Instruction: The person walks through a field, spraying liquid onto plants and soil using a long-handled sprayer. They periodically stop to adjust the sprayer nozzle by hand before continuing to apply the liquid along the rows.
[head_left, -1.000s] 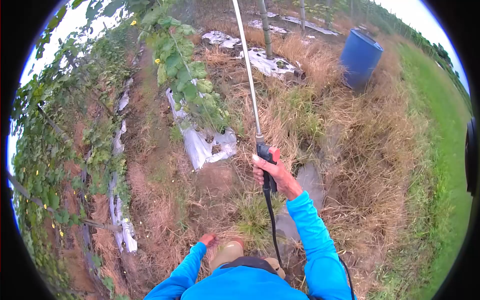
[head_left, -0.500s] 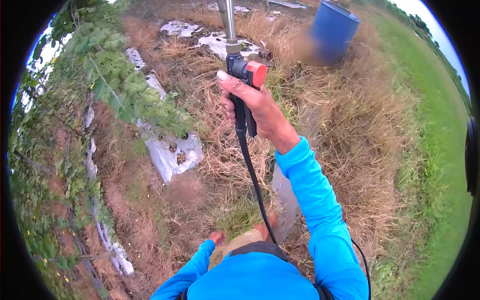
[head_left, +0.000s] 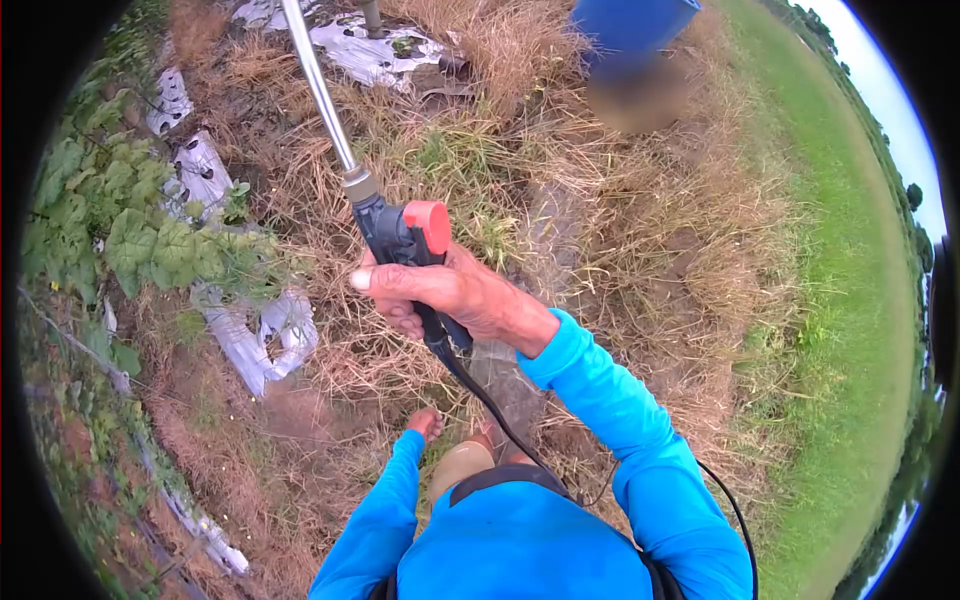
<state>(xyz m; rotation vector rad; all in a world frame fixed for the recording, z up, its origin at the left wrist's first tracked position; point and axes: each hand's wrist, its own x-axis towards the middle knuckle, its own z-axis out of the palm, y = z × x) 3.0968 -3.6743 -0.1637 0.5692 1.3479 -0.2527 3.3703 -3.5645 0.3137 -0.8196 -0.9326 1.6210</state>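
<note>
Gripped in 1 R hand (head_left: 455, 295): 1 wand (head_left: 360, 187).

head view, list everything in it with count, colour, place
long metal lance: 1, silver, upper left
handle with round knob: 1, black and red, centre
thin flexible hose: 1 or more, black, below handle
large round barrel: 1, blue, top edge
torn plastic sheeting: several, silvery, left and top
leafy plants: many, green, left
dry grass: uncounted, tan, middle
grass strip: 1, green, right
sky: 1, pale, right edge
cloth sleeves: 2, blue, bottom
right hand: 1, bare, gripping handle
left hand: 1, bare, bottom centre
</note>
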